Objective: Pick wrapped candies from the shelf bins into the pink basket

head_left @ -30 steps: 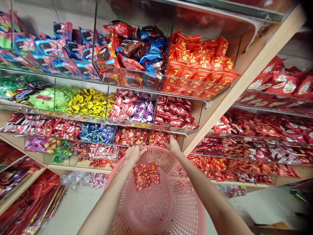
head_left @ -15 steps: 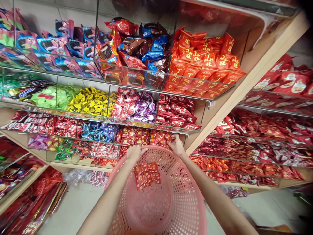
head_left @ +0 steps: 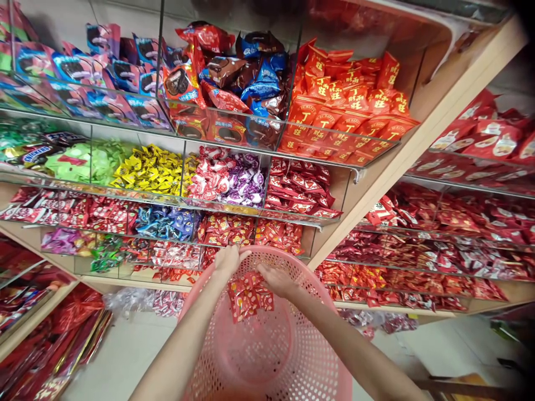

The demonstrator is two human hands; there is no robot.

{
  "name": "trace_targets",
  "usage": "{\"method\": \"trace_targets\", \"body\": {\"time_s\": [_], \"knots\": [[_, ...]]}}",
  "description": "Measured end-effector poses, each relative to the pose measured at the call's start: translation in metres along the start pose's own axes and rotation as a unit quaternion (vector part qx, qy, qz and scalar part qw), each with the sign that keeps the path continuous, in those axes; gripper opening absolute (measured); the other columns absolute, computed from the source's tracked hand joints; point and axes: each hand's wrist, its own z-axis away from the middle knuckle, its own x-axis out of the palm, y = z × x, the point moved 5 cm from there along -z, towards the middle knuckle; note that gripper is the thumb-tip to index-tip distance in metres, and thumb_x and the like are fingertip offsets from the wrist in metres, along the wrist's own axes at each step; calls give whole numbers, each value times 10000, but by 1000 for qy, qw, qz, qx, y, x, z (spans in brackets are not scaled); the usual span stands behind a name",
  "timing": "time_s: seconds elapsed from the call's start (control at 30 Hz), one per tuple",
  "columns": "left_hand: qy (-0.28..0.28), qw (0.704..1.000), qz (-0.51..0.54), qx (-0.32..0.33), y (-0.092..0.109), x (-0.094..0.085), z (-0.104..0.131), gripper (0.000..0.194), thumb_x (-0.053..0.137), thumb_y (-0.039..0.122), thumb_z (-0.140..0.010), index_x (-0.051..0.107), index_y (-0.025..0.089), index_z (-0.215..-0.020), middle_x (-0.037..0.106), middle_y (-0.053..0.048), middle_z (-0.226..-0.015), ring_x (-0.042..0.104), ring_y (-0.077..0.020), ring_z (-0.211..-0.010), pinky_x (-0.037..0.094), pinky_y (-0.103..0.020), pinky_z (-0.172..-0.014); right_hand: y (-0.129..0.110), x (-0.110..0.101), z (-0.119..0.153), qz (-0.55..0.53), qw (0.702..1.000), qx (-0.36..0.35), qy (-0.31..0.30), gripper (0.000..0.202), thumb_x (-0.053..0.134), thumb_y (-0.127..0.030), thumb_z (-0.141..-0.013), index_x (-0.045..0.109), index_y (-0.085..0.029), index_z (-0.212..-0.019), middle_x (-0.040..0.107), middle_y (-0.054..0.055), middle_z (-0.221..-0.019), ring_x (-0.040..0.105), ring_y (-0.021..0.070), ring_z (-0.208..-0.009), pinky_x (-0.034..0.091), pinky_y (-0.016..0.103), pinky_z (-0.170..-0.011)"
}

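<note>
From a distance I view a wooden shelf unit [head_left: 434,123] with clear-fronted tiers, its side panel slanting through the upper right of the frame. On its top tier sit pink-and-blue packets [head_left: 75,69] at upper left, biscuit packets [head_left: 225,72] at upper center and orange-red packets [head_left: 349,125] to their right. Below lie green wrappers [head_left: 69,162], yellow sweets [head_left: 148,174] and purple twists [head_left: 248,181], left to right. At bottom center, a pink basket [head_left: 251,348] carries red printed packets [head_left: 243,301]. The pale floor [head_left: 131,348] bears clear bags [head_left: 134,301] at lower left.
</note>
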Motion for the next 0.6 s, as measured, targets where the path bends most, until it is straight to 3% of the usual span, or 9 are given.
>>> {"method": "trace_targets", "body": {"time_s": [0.2, 0.27, 0.37, 0.5, 0.6], "knots": [[8, 1000, 14, 0, -1, 2, -1, 676, 216, 662, -804, 590, 160, -1061, 662, -164, -940, 613, -279, -925, 444, -363, -765, -2, 5, -7, 19, 1000, 10, -10, 343, 538, -215, -801, 425, -212, -1125, 507, 96, -1188, 535, 216, -1033, 434, 305, -770], [11, 1000, 14, 5, -1, 2, -2, 670, 218, 662, -804, 595, 163, -1046, 668, -157, -919, 618, -278, -910, 446, -362, -762, -3, -2, -4, 7, 1000, -7, 15, 334, 546, -310, -815, 442, -225, -1121, 513, 87, -1173, 547, 209, -999, 435, 297, -755], [18, 1000, 7, 13, -2, 3, -3, 642, 253, 662, -799, 609, 167, -999, 675, -142, -900, 626, -277, -883, 452, -355, -745, 3, -27, 2, -23, 995, -19, 99, 213, 437, -369, -878, 501, -227, -1023, 567, 60, -1050, 564, 180, -923, 423, 275, -748], [22, 1000, 2, 13, -3, 3, -3, 630, 274, 663, -794, 617, 164, -968, 676, -134, -906, 628, -273, -880, 455, -343, -734, 44, -65, 3, -71, 965, 80, 239, 175, 364, -307, -904, 508, -213, -936, 592, 30, -889, 563, 139, -772, 401, 237, -687], [22, 1000, 2, 14, -2, 1, -2, 640, 268, 674, -786, 613, 166, -963, 680, -131, -891, 633, -263, -868, 454, -335, -735, 90, -70, -6, -77, 949, 192, 239, 109, 443, -243, -850, 525, -207, -912, 580, 40, -902, 552, 141, -772, 383, 229, -656]]}}
